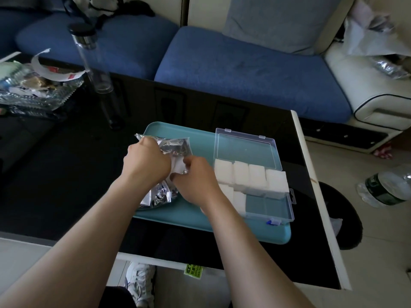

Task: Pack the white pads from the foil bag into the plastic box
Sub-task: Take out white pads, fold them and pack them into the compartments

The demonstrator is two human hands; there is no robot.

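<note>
plastic box (266, 206) sits half full (front row gappy), left fingers (149, 145) gripping foil bag (176, 146), right fingers (188, 162) pinching another white pad (178, 166)

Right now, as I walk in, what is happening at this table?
A person is working over a teal tray on a black table. The left grip holds the foil bag, and the right grip pinches a white pad at the bag's opening. The plastic box lies open on the tray, with several packed pads along its far side and its near part not yet filled.
</note>
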